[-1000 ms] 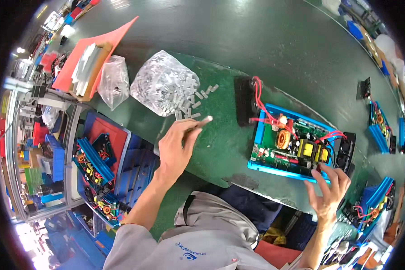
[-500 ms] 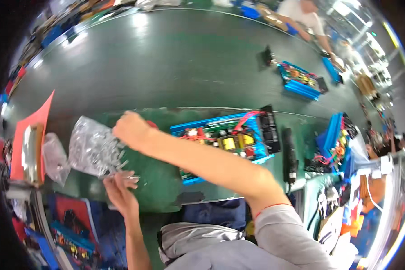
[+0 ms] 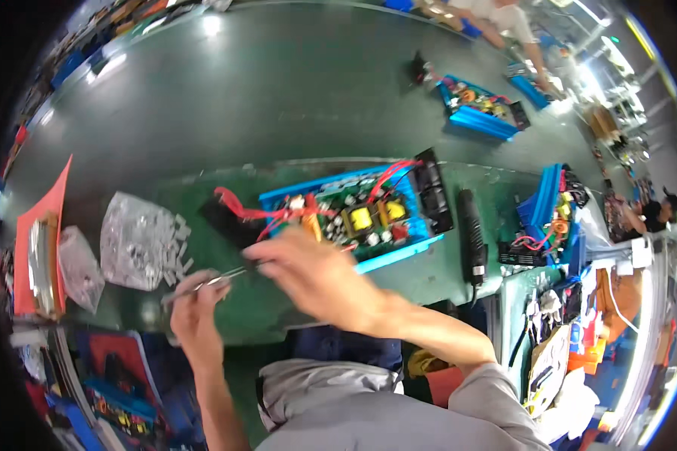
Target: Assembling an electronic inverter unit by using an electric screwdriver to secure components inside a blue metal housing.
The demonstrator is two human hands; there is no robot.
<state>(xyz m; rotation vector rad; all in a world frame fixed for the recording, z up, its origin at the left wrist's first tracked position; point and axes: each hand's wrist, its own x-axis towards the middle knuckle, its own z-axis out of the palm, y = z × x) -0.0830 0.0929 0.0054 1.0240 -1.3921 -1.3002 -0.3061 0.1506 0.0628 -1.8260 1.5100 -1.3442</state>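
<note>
My left hand [image 3: 195, 312] is closed around slim metal tweezers [image 3: 217, 282], whose tips point right. Just beyond those tips, my right hand [image 3: 305, 274] has its fingers pinched together; motion blurs it, and what sits in the pinch is too small to make out. Behind the right hand lies an open blue metal case [image 3: 402, 252] with a circuit board [image 3: 338, 207] inside. Red wires run from its left end to a black end panel [image 3: 233, 222]. Left of the tweezers, a clear plastic bag [image 3: 132, 240] has small clear tubular pieces [image 3: 174, 252] spilling from its side.
A black pen-shaped power tool [image 3: 472, 237] lies right of the case. Another opened blue case [image 3: 549, 214] stands farther right. Across the dark bench [image 3: 278, 90] are more blue cases [image 3: 481, 113] and a co-worker's arm [image 3: 534, 60]. A red sheet [image 3: 34, 255] stands at far left.
My right hand has moved from the bag rightward and nearer to me, beside the tweezers' tips. The black end panel and red wires are now uncovered. The whole view has shifted slightly.
</note>
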